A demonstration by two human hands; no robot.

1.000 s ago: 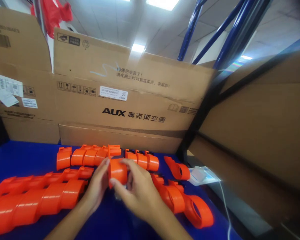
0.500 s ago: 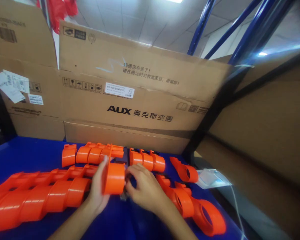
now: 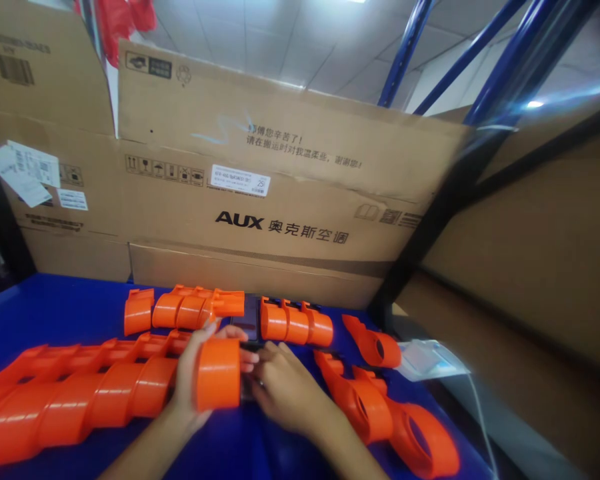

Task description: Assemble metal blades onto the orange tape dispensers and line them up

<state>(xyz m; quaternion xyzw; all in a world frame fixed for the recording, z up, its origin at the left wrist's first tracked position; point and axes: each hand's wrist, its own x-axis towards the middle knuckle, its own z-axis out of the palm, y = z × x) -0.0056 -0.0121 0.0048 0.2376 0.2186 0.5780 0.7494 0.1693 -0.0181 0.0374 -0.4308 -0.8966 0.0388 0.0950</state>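
Note:
In my left hand (image 3: 186,380) is an orange ring-shaped plastic part (image 3: 219,375), its curved band facing me and my fingers wrapped behind it. My right hand (image 3: 286,387) is closed just right of the ring, fingers pinched by my left fingertips at its edge. A small dark piece shows between the hands, but what the right fingers hold is hidden. To the left lies a long row of nested orange parts (image 3: 75,403). Behind my hands sit shorter rows, one at the left (image 3: 167,310) and one with black pieces attached (image 3: 296,325).
Loose orange parts (image 3: 425,440) lie at the right on the blue tabletop (image 3: 87,300). A dark flat box (image 3: 245,325) sits between the back rows. A clear plastic bag (image 3: 433,360) rests at the right edge. Cardboard panels (image 3: 280,267) and a rack post (image 3: 420,220) stand behind.
My left hand has tilted and lowered the orange part slightly toward me and left, its upright tab dropping from view. My left fingers now reach behind it toward my right hand.

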